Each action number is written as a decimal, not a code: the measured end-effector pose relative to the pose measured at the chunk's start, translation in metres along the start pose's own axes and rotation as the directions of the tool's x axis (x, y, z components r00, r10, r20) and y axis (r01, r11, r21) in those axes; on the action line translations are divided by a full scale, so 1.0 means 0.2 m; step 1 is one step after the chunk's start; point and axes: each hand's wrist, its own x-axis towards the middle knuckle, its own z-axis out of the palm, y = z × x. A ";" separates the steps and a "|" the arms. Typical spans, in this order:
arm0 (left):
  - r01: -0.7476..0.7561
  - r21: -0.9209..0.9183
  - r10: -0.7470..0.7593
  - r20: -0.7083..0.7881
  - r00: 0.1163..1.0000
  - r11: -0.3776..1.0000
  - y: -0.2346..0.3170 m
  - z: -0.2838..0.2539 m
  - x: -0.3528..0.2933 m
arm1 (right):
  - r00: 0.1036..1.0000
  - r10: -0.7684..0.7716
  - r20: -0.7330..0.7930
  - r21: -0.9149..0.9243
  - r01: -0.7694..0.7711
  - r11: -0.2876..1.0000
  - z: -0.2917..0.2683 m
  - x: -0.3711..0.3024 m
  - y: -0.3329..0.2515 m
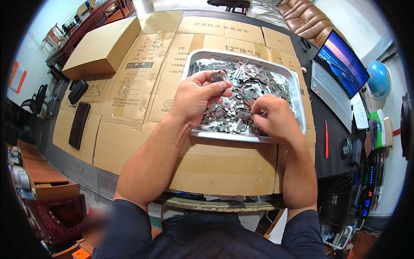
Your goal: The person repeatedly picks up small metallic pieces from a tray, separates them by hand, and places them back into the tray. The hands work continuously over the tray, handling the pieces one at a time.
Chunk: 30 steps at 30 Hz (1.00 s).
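A shallow silver metal tray [235, 137] sits in front of me, heaped with many small, flat, dark grey and shiny strips [258, 82]. Over its left part, my left hand [199, 96] is closed around a small stack of dark grey flat pieces [217, 77], pinched between thumb and fingers. My right hand [278, 116] is over the tray's near right part, its fingers curled and pressed together at the heap. Whatever lies between those fingertips is hidden.
Flattened cardboard [215, 166] covers the table under the tray. At the left are a closed cardboard box [103, 47], a black case [78, 91] and a dark phone [79, 125]. To the right stand an open laptop [332, 86], a red pen [326, 139] and a globe [379, 80].
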 end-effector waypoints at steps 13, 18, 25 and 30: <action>-0.113 0.239 0.080 0.143 0.986 0.965 -0.07 0.06 -0.03 | 0.961 0.239 -0.137 0.428 -0.160 0.890 0.07 0.02 -0.03; -0.144 0.335 0.095 0.157 0.983 0.931 -0.11 0.10 -0.06 | 0.949 0.220 -0.225 0.419 -0.110 0.902 0.12 0.01 -0.10; -0.202 0.471 0.143 0.157 0.977 0.859 -0.13 0.11 -0.05 | 0.961 0.141 -0.236 0.284 -0.070 0.956 0.11 -0.01 -0.13; -0.203 0.445 0.147 0.159 0.976 0.872 -0.13 0.11 -0.05 | 0.949 0.045 -0.312 0.232 0.030 0.972 0.14 0.01 -0.13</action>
